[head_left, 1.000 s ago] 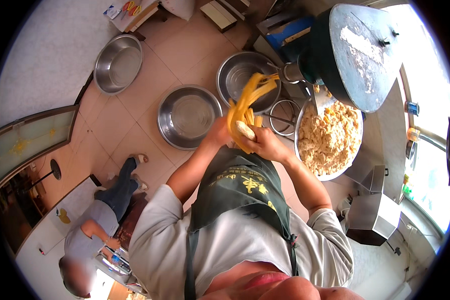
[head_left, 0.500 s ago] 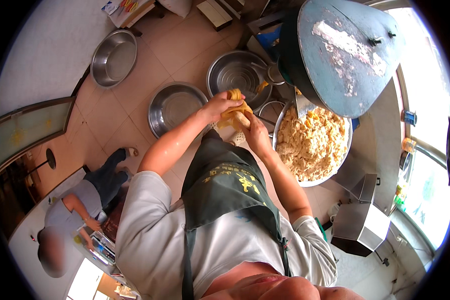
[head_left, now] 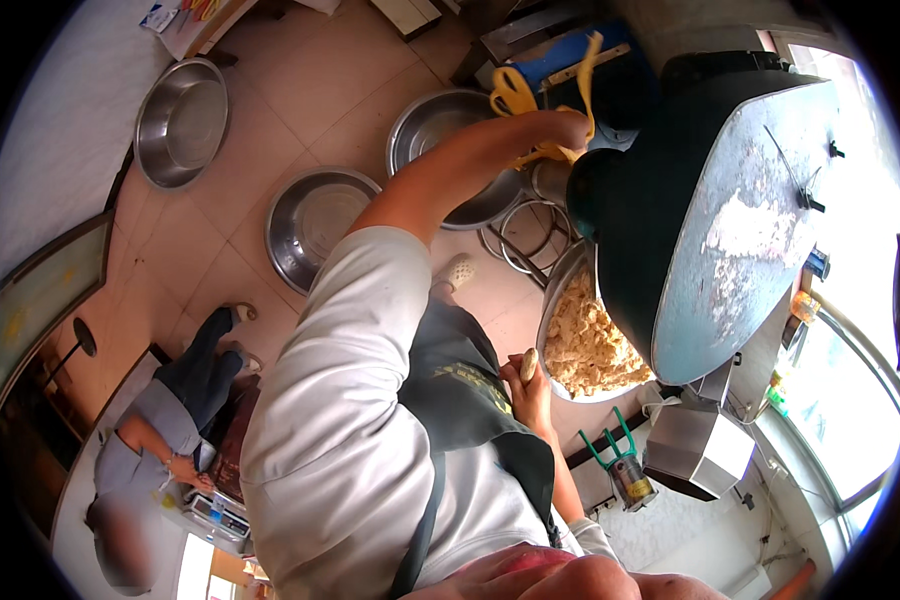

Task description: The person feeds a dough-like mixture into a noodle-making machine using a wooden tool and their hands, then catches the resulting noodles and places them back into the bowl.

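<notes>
My left hand (head_left: 567, 128) reaches far forward, beside the metal spout (head_left: 548, 182) of a large machine. Limp yellow strips (head_left: 513, 92) loop and dangle around that hand, which appears closed on them; its fingertips are hidden. A short, pale, round-ended stick (head_left: 528, 366) stands in my closed right hand (head_left: 533, 398), held close to my dark apron (head_left: 455, 375). Just right of this hand sits a wide bowl (head_left: 542, 345) heaped with crumbly pale-yellow dough (head_left: 592, 340), partly covered by the machine.
The dark machine body with its worn blue-grey lid (head_left: 740, 230) fills the right. Steel basins (head_left: 320, 225) stand on the tiled floor, one (head_left: 182, 122) farther left. A metal ring stand (head_left: 530, 240) lies below the spout. Another person (head_left: 160, 430) works at the lower left.
My hands have parted: the left went forward and right with the yellow strips, the right drew back toward my body with the stick. My view has shifted, with the machine now lower and further right.
</notes>
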Available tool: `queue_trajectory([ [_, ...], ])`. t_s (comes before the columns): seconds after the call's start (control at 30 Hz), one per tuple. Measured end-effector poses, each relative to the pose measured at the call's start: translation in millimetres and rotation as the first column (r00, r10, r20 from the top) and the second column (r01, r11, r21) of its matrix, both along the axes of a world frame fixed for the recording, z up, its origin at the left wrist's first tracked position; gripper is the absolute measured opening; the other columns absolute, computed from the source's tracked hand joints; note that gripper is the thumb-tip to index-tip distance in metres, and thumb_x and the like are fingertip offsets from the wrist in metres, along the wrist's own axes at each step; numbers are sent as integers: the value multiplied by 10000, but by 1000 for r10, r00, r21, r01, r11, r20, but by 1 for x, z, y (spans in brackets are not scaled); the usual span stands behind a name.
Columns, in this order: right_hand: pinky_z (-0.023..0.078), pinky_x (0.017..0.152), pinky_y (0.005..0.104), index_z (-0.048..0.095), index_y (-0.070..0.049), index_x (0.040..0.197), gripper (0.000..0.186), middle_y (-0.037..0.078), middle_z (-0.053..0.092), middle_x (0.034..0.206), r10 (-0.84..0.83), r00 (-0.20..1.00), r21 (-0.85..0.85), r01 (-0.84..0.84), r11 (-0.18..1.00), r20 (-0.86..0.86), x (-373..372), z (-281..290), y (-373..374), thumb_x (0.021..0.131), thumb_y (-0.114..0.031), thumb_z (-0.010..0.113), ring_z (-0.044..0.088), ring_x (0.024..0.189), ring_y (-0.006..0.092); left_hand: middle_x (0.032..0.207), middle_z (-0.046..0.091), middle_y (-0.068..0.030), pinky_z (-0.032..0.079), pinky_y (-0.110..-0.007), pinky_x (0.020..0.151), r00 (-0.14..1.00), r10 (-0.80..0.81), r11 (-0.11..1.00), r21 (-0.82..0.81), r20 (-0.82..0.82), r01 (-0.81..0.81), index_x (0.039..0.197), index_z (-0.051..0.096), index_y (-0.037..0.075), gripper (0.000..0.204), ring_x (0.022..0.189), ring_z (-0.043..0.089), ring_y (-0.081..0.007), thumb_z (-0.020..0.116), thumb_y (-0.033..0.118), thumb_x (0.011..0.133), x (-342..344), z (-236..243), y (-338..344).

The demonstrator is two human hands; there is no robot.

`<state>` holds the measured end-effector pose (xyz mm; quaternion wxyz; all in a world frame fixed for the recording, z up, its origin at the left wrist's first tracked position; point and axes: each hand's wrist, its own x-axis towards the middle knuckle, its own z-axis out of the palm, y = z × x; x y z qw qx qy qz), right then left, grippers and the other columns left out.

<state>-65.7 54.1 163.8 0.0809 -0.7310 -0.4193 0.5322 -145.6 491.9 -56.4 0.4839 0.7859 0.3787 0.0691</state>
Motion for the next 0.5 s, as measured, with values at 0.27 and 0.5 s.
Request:
queue_trajectory([
  [0.27,525,729,307,586,16,1031,119,102,671,774,-129,991,64,126,990,39,0,-5,6,955,-73,604,674,752,175,969,712,-161,518,-423,807,979,-31,999,23,203,27,1016,718,59,266,940,678,-334,748,126,760,-6,-42,-17],
  [0.5,517,697,312,607,4,1010,131,96,662,776,-94,996,12,94,996,6,-1,-5,4,946,-107,634,662,725,178,979,652,-158,488,-414,820,901,265,925,173,343,-338,924,697,25,132,973,623,-336,635,64,814,-55,-37,-88],
])
